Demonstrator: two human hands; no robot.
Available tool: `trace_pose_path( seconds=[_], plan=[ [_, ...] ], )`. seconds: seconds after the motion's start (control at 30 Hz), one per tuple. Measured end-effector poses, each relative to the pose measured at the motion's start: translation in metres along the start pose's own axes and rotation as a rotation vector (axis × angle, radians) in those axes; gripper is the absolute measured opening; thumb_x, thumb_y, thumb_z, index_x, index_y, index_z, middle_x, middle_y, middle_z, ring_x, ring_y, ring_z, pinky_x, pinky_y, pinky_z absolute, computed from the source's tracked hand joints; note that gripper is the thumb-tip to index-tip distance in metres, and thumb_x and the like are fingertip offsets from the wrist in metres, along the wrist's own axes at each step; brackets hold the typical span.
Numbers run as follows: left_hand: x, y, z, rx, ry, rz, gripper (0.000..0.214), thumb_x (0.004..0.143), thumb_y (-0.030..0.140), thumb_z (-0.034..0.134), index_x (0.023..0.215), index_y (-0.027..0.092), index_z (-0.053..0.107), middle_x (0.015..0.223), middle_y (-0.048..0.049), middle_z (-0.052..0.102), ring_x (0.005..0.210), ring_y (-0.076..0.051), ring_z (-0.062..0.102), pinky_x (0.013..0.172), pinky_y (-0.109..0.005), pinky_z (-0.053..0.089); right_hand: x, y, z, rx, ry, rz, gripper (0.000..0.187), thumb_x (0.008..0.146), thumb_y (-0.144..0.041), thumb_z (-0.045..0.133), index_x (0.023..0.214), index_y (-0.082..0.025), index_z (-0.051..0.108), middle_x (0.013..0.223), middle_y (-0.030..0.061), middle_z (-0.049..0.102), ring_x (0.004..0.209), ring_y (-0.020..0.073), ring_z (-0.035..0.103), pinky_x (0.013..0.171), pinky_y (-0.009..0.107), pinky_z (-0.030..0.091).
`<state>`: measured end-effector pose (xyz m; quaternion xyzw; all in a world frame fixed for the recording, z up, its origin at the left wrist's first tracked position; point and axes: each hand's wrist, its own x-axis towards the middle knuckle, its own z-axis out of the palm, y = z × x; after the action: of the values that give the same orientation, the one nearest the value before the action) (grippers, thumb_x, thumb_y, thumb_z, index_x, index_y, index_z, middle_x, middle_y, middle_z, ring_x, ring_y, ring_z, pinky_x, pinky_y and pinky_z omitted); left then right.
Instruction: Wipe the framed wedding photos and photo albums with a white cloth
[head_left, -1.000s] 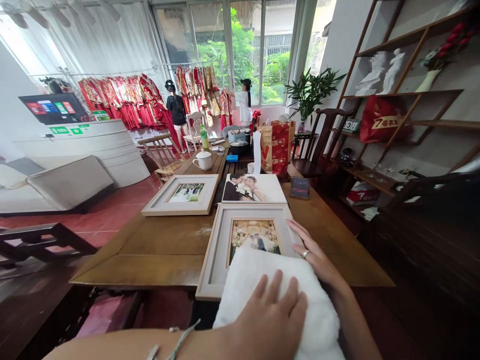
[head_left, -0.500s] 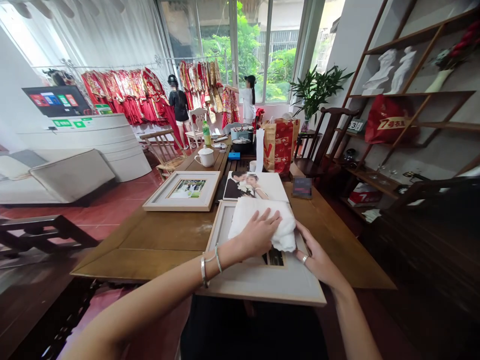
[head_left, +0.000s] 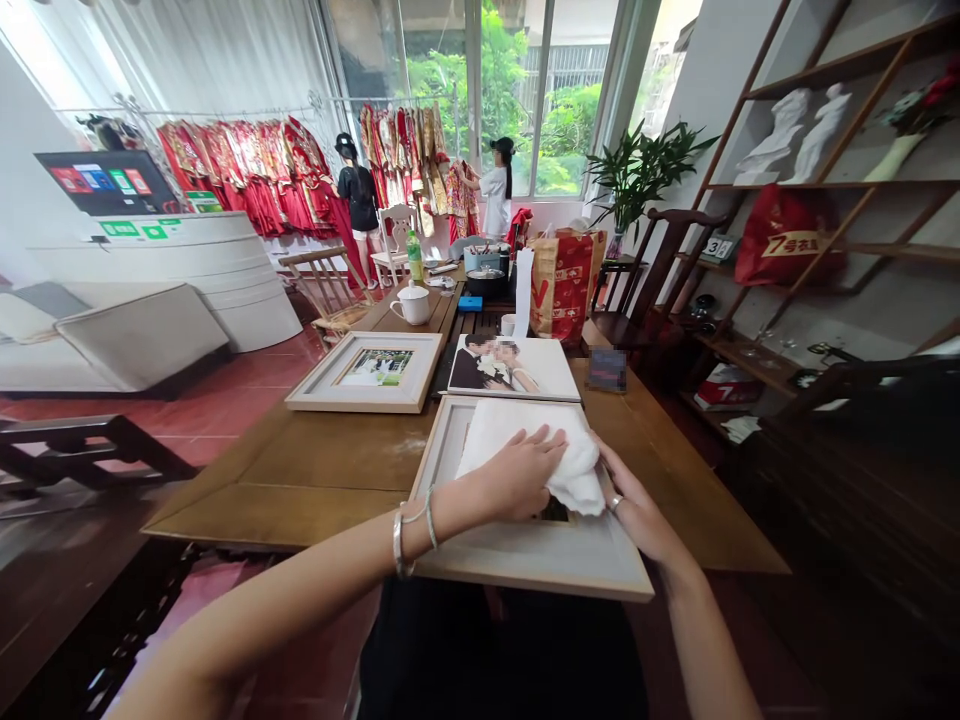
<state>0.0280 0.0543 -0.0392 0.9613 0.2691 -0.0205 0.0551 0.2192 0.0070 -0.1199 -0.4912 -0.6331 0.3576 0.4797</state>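
Note:
A light wooden picture frame point(head_left: 517, 580) with a wide pale mat lies at the table's near edge, partly over my lap. My left hand point(head_left: 517, 475) reaches across it, its fingers curled over a folded white towel point(head_left: 574, 465) and pressing it onto the frame's face. The towel and hand cover most of the small picture in the middle. Along the frame's right side, my right hand point(head_left: 630, 505) grips the edge; a ring shows on one finger. Touching or nearly touching the frame's far edge is a couple's photo print point(head_left: 544, 365).
Another framed picture point(head_left: 367, 372) lies to the left on the wooden table point(head_left: 300, 490). Behind are a lidded white cup point(head_left: 412, 303), a black pot point(head_left: 486, 281) and a red paper bag point(head_left: 566, 285). Two people stand at racks of red garments point(head_left: 251, 180).
My left hand and the towel have slid slightly right and toward me across the frame. My right hand stays at the right edge. The view has shifted a little.

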Motion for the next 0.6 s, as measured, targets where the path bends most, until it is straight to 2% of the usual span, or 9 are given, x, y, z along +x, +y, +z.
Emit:
trace_pose_path(
  seconds=[0.17, 0.27, 0.37, 0.5, 0.6],
  plan=[
    [-0.041, 0.042, -0.012, -0.089, -0.062, 0.033, 0.063, 0.078, 0.016, 0.043, 0.135, -0.002, 0.025, 0.142, -0.0206, 0.032, 0.133, -0.028, 0.027, 0.106, -0.041, 0.029, 0.000, -0.006, 0.001, -0.021, -0.013, 0.001, 0.048, 0.090, -0.037, 0.037, 0.136, -0.029, 0.036, 0.150, 0.0014, 0.026, 0.138, 0.0204, 0.020, 0.114, 0.043, 0.013],
    [-0.065, 0.068, -0.017, -0.130, -0.051, 0.117, 0.059, 0.081, 0.021, 0.044, 0.135, 0.002, 0.029, 0.140, -0.0180, 0.037, 0.131, -0.027, 0.030, 0.105, -0.038, 0.031, 0.000, -0.011, 0.002, -0.060, -0.011, 0.005, 0.048, 0.089, -0.037, 0.039, 0.136, -0.030, 0.037, 0.149, 0.0010, 0.028, 0.138, 0.0213, 0.019, 0.114, 0.043, 0.012],
    [-0.076, 0.085, -0.017, -0.104, -0.040, 0.143, 0.056, 0.082, 0.027, 0.049, 0.131, 0.004, 0.036, 0.140, -0.0153, 0.037, 0.130, -0.028, 0.031, 0.106, -0.038, 0.032, 0.000, -0.013, 0.003, -0.094, -0.015, 0.034, 0.051, 0.086, -0.036, 0.044, 0.136, -0.031, 0.035, 0.149, 0.0008, 0.028, 0.138, 0.0213, 0.020, 0.114, 0.043, 0.013],
    [-0.072, 0.090, -0.014, -0.048, -0.051, 0.019, 0.057, 0.080, 0.026, 0.051, 0.130, 0.002, 0.037, 0.140, -0.0182, 0.037, 0.127, -0.032, 0.035, 0.102, -0.044, 0.036, 0.000, -0.009, 0.001, -0.118, -0.042, 0.000, 0.054, 0.085, -0.034, 0.048, 0.137, -0.031, 0.034, 0.150, 0.0026, 0.024, 0.139, 0.0209, 0.019, 0.114, 0.043, 0.014],
    [-0.061, 0.076, -0.011, -0.006, -0.076, -0.117, 0.059, 0.078, 0.023, 0.050, 0.132, 0.003, 0.036, 0.139, -0.0197, 0.038, 0.125, -0.036, 0.036, 0.098, -0.049, 0.038, 0.000, -0.008, 0.000, -0.133, -0.086, -0.046, 0.051, 0.087, -0.034, 0.044, 0.137, -0.030, 0.035, 0.150, 0.0030, 0.024, 0.139, 0.0217, 0.018, 0.113, 0.044, 0.014]
  ],
)
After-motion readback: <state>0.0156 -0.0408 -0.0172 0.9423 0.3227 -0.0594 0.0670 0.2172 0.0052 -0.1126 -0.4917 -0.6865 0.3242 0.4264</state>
